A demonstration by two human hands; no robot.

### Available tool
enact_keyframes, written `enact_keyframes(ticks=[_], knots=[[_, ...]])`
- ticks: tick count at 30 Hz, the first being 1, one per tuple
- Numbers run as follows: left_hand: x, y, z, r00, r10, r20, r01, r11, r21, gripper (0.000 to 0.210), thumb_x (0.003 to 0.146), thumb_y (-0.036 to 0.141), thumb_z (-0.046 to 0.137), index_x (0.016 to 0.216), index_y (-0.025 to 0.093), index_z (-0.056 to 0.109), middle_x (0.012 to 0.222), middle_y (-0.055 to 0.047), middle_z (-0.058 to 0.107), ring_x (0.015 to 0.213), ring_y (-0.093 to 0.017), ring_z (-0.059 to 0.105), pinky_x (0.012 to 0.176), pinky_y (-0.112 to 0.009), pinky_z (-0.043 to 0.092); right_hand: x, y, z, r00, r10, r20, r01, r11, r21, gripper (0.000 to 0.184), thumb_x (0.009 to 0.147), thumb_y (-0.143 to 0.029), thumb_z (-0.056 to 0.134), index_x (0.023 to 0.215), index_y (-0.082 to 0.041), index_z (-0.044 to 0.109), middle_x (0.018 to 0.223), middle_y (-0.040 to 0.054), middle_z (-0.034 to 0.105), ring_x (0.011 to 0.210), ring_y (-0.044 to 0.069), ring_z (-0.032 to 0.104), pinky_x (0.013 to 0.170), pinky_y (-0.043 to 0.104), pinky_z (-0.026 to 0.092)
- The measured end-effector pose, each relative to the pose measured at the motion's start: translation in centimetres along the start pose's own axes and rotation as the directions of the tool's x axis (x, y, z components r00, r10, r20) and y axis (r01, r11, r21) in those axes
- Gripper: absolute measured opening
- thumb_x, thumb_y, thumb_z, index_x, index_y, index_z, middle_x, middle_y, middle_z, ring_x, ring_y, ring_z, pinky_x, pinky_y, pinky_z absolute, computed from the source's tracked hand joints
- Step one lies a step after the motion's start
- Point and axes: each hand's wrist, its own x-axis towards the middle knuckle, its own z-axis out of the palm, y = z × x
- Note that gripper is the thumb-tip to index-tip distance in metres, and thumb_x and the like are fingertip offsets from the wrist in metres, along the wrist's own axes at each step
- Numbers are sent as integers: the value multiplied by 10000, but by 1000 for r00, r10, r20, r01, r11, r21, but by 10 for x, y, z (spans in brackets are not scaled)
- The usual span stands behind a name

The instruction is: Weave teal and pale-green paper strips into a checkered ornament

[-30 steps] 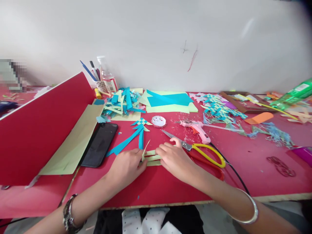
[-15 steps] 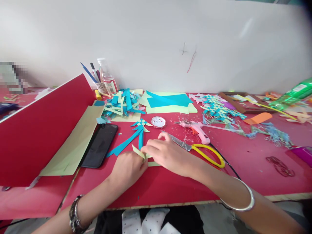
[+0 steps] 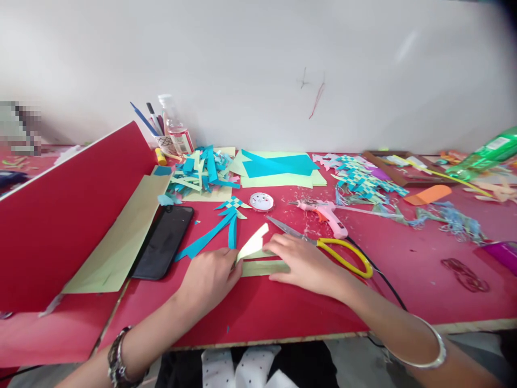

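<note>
My left hand (image 3: 212, 277) is closed, pinching a pale green paper strip (image 3: 254, 243) between thumb and fingers; the strip's loose end points up and right. Under it a second pale green strip (image 3: 260, 268) lies flat on the red table. My right hand (image 3: 302, 261) rests just to the right, thumb and fingers apart, its fingertips by the strips' right ends. Whether they touch the paper I cannot tell. Beyond the left hand lies a small woven blue-and-green paper piece (image 3: 233, 203) with long blue tails. Yellow-handled scissors (image 3: 347, 250) lie behind my right hand.
A pink glue gun (image 3: 329, 218) and a round white lid (image 3: 262, 202) lie farther back. To the left are a black phone (image 3: 163, 245) and a red board (image 3: 81, 215). Paper scraps (image 3: 202, 172), blue sheets (image 3: 278, 166) and woven pieces (image 3: 363, 180) line the back.
My right hand has moved right, away from the left hand, and its fingers have spread. The held strip's free end now points up and right instead of up and left.
</note>
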Motion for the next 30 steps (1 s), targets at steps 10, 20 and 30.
enact_keyframes(ticks=[10,20,30], knots=[[0,2,-2,1000,0,-8,1,998,55,371,866,297,325,682,139,606,591,-57,608,532,-165,577,427,-240,235,2,-6,2,999,-25,25,27,996,-81,232,767,-94,522,986,-154,571,940,64,567,921,190,528,789,304,410],[-1,2,0,999,-7,-39,11,994,110,377,861,289,323,648,142,596,568,-68,602,523,-181,583,423,-259,219,5,-4,15,999,27,-32,-25,996,81,206,764,-158,577,970,-168,567,938,37,590,806,149,556,695,257,379],[-1,6,-5,1000,-22,3,22,999,50,294,843,334,372,781,161,603,675,-54,645,577,-174,604,420,-231,234,13,-13,5,978,-97,-183,84,993,-79,153,841,-172,492,777,-198,629,813,6,606,807,129,512,777,339,201]])
